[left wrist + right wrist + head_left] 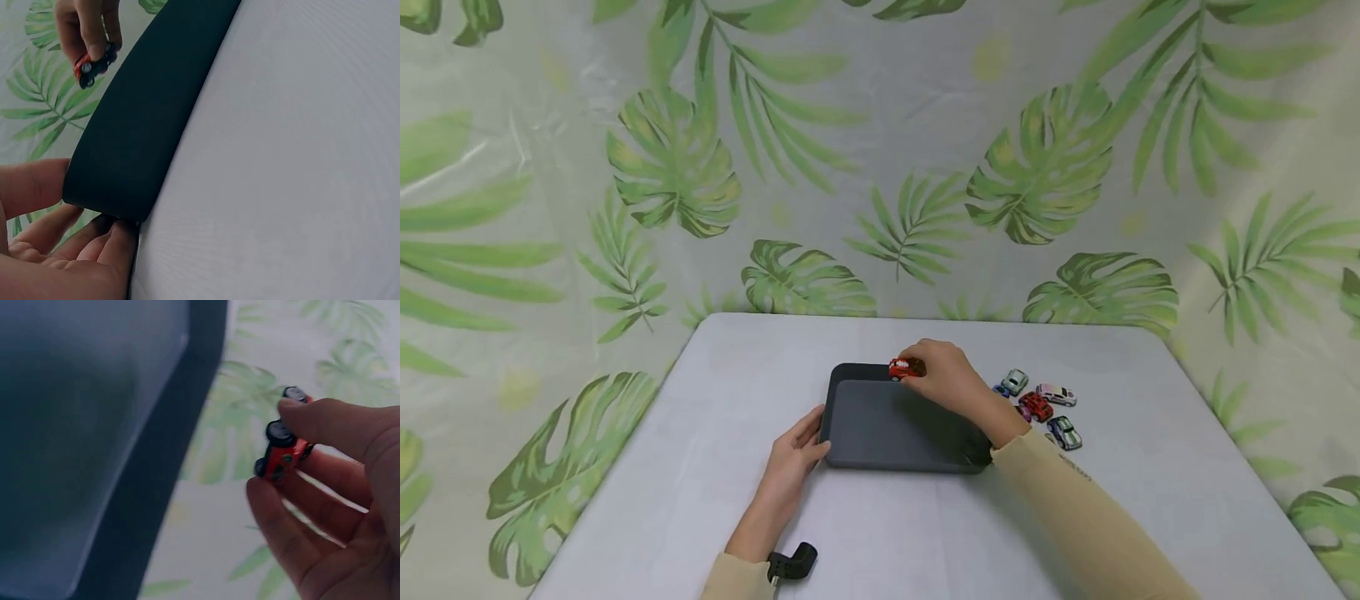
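Observation:
A dark grey rectangular tray [887,429] lies on the white table. My left hand [793,454] grips its left side, the thumb at the rim and the other fingers against the outer wall. In the left wrist view that hand's fingers [112,250] curl at a corner of the tray [144,119]. Over the tray's far edge, my right hand [951,379] pinches a small red toy car [898,368] between thumb and fingers. The right wrist view shows the wheels of this car [284,447] and its red body, held apart from the tray wall.
Right of the tray several toy cars lie in a loose group: a pale green car [1015,382], a white one [1057,394], a red one [1036,406] and a dark one with stripes [1064,432]. My right forearm partly hides others. Leaf-patterned cloth [910,208] stands behind the table.

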Demonstrator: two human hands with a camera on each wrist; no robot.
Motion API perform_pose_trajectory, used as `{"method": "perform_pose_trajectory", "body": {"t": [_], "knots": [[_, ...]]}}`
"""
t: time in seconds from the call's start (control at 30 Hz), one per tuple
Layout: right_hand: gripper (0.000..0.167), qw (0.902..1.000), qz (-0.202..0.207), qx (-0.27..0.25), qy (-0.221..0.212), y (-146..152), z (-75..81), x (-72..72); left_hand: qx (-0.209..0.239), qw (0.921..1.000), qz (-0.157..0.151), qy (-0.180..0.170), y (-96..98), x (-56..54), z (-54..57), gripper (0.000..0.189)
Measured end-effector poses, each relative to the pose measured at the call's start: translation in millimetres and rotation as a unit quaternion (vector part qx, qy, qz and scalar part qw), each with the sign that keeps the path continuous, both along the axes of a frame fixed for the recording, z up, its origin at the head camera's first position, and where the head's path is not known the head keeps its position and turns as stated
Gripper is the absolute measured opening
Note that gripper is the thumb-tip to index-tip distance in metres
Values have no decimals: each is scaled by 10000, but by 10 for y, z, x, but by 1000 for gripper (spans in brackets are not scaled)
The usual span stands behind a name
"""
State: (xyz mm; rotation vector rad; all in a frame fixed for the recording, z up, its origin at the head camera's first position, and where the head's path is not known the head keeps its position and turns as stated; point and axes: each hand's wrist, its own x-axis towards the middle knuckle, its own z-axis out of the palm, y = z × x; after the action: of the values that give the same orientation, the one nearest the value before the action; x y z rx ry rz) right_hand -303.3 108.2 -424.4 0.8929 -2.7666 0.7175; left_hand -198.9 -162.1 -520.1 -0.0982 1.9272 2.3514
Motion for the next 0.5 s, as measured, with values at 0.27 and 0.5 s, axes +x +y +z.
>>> {"method": "perform_pose_trajectory", "body": {"t": [0.27,0.5], "knots": [[31,9992,293,263,-77,-238,-153,-280,-98,9999,109,-16,8,-24,13,62],[31,9986,376,376,-73,-452,-234,-427,-185,9997,129,-18,0,-27,1,61]]}}
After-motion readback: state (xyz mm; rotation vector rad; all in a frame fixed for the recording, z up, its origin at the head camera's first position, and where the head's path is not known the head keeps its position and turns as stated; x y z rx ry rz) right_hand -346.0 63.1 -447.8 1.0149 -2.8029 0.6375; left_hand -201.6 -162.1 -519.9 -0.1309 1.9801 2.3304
